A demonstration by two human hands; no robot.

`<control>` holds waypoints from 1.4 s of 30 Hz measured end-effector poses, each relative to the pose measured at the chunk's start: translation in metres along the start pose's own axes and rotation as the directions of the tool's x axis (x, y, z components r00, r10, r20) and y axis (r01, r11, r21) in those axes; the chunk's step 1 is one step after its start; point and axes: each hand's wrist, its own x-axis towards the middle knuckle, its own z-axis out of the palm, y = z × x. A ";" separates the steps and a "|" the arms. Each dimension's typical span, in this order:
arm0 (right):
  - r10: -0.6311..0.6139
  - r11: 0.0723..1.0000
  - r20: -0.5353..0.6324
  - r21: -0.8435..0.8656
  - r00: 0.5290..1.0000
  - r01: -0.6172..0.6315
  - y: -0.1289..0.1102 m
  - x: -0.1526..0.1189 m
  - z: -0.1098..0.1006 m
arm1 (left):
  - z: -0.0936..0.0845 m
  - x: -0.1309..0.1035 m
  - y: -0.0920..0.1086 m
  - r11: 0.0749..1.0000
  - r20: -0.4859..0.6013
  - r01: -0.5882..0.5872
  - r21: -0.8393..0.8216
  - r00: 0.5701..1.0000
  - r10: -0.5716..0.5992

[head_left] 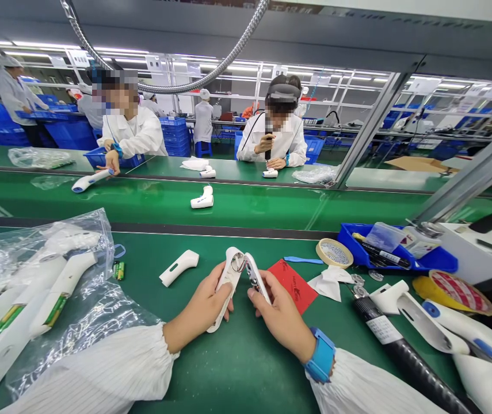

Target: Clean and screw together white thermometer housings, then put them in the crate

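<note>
My left hand (211, 296) is closed around a long white housing half (224, 310), its thumb pressed on the inner face. In my right hand (278, 307) is the other white housing half (261, 283), tilted, with small internal parts showing along its inner side. Thin wires (239, 263) run between the two halves at their upper ends, which nearly meet. The pieces look like the shell of a handheld infrared thermometer. A separate white cover piece (180, 268) lies on the green bench beyond my left hand. Just past my right hand is a red card (293, 284).
At left, a clear plastic bag (107, 305) has white device bodies with batteries. On the right are a tape roll (334, 253), blue tray (435, 261), black-handled electric screwdriver (395, 351) and white shells (422, 319). Across the green conveyor (254, 208) two co-workers sit.
</note>
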 end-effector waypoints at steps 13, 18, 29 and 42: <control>0.175 0.935 0.058 0.302 0.983 -0.184 -0.003 -0.001 0.000 | 0.001 -0.002 0.003 0.997 -0.013 0.010 -0.083 1.000 -0.011; 0.223 0.896 0.079 0.375 0.972 -0.236 -0.003 0.000 0.001 | 0.002 -0.004 0.006 0.999 -0.043 -0.029 -0.033 0.999 0.027; 0.214 0.895 0.085 0.383 0.973 -0.230 -0.003 0.000 0.002 | 0.002 -0.003 0.005 0.999 -0.064 -0.046 0.001 0.997 0.046; 0.178 0.935 0.057 0.300 0.982 -0.187 -0.004 -0.002 0.004 | -0.004 0.007 -0.008 0.999 -0.053 -0.047 0.027 0.997 0.049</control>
